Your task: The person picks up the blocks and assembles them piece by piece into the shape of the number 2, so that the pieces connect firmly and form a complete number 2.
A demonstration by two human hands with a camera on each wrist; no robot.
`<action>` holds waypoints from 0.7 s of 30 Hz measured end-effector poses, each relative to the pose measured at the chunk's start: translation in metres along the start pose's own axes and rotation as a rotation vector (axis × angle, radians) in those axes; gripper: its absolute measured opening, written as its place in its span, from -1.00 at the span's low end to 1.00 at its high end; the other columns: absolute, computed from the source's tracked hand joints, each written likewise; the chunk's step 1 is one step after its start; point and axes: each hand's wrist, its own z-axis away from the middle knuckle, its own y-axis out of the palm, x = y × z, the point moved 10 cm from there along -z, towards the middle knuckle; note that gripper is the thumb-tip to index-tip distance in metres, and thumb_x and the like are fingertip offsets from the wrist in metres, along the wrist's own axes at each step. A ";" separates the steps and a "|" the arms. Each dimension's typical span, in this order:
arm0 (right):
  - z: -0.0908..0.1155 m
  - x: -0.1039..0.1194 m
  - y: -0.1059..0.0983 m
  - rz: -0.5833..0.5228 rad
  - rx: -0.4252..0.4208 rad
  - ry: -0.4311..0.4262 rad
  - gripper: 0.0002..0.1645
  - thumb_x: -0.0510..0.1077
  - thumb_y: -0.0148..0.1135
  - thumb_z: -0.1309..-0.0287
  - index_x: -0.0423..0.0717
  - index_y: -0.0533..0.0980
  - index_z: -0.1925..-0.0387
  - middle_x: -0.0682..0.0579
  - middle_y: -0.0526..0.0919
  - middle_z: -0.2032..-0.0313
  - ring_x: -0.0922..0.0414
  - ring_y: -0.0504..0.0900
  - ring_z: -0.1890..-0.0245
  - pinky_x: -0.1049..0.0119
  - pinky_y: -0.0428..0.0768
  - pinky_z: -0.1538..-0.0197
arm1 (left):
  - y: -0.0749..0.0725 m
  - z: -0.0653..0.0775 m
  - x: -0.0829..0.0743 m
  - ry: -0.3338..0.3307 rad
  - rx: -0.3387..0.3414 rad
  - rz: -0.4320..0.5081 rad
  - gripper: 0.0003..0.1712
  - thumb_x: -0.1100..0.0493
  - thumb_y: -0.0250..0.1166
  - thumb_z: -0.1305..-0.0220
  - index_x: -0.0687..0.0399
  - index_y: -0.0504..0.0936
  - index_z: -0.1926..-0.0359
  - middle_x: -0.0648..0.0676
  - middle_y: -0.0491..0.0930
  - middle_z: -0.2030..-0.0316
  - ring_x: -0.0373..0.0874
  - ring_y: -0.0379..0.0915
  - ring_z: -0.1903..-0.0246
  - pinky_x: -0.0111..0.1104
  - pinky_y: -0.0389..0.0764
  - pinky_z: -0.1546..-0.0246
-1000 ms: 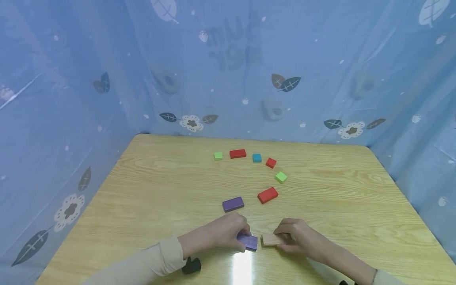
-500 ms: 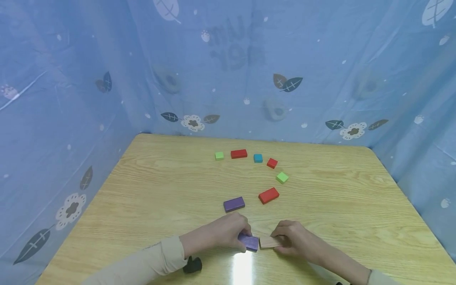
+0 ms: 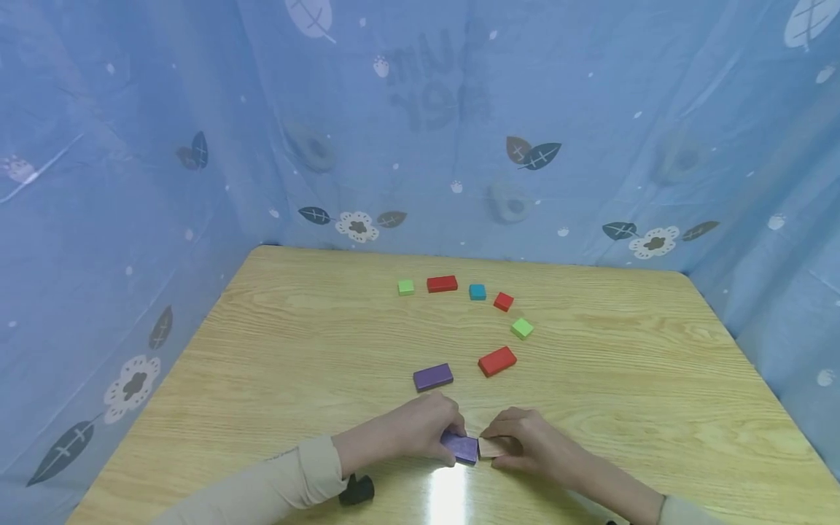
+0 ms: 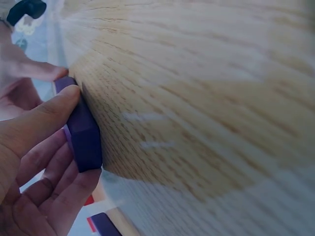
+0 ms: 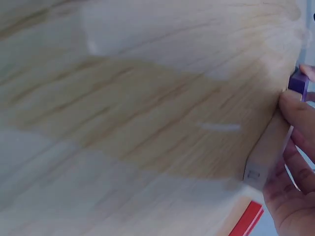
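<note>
Near the front of the table, my left hand (image 3: 429,426) pinches a purple rectangular block (image 3: 462,448) between thumb and fingers. The left wrist view shows the thumb on the near long side of this purple block (image 4: 86,140) and fingers at its end and far side. Just right of it, my right hand (image 3: 531,443) grips a plain wooden block (image 3: 490,448), whose left end is right at the purple block's right end. Much of the wooden block is covered by the hand in the head view; its length shows in the right wrist view as a pale wooden block (image 5: 268,152) lying along the tabletop.
Behind the hands lie another purple block (image 3: 433,377) and a red block (image 3: 497,361). Farther back, a curved line holds a green block (image 3: 522,329), small red block (image 3: 503,301), blue block (image 3: 477,292), long red block (image 3: 442,284) and green block (image 3: 406,287). A patterned blue curtain (image 3: 420,182) surrounds the table.
My right hand has moved left with the wooden block, closing the gap to the purple block. My left hand holds the purple block nearly still. The head view has shifted slightly.
</note>
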 end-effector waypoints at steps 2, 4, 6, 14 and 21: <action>-0.003 0.002 0.002 -0.022 -0.012 -0.018 -0.67 -0.12 0.47 0.05 -0.17 0.64 0.21 0.09 0.67 0.27 0.25 0.60 0.23 0.43 0.56 0.18 | 0.000 0.000 0.000 0.001 -0.002 -0.001 -0.66 0.02 0.56 0.14 -0.01 0.76 0.27 -0.23 0.59 0.47 -0.50 0.29 0.51 -0.71 0.28 0.48; -0.006 0.004 0.004 -0.037 -0.022 -0.023 -0.64 -0.08 0.46 0.05 -0.18 0.64 0.21 0.09 0.68 0.27 0.26 0.59 0.23 0.46 0.55 0.18 | 0.000 0.000 0.000 0.003 -0.005 -0.002 -0.66 0.02 0.57 0.14 -0.01 0.76 0.27 -0.22 0.59 0.47 -0.51 0.30 0.51 -0.71 0.28 0.47; -0.009 0.005 0.006 -0.043 -0.034 -0.022 -0.63 -0.07 0.46 0.05 -0.19 0.64 0.20 0.09 0.68 0.27 0.27 0.59 0.23 0.47 0.54 0.19 | 0.000 0.000 0.000 0.008 -0.012 -0.009 -0.66 0.03 0.57 0.14 -0.01 0.76 0.27 -0.23 0.59 0.47 -0.51 0.30 0.51 -0.72 0.29 0.47; -0.015 0.005 0.008 -0.038 -0.056 0.025 -0.63 -0.10 0.52 0.15 -0.17 0.64 0.27 0.09 0.70 0.33 0.37 0.55 0.33 0.55 0.50 0.29 | 0.001 -0.002 0.000 0.003 -0.014 -0.031 -0.64 0.01 0.58 0.17 -0.01 0.76 0.27 -0.21 0.64 0.45 -0.51 0.33 0.48 -0.72 0.31 0.43; -0.015 0.004 0.008 -0.037 -0.072 0.056 -0.62 -0.08 0.54 0.22 -0.18 0.64 0.32 0.09 0.69 0.40 0.41 0.54 0.38 0.57 0.49 0.33 | 0.001 -0.001 0.001 -0.018 -0.005 -0.028 -0.64 0.00 0.58 0.16 -0.01 0.76 0.28 -0.21 0.63 0.45 -0.51 0.34 0.48 -0.71 0.32 0.43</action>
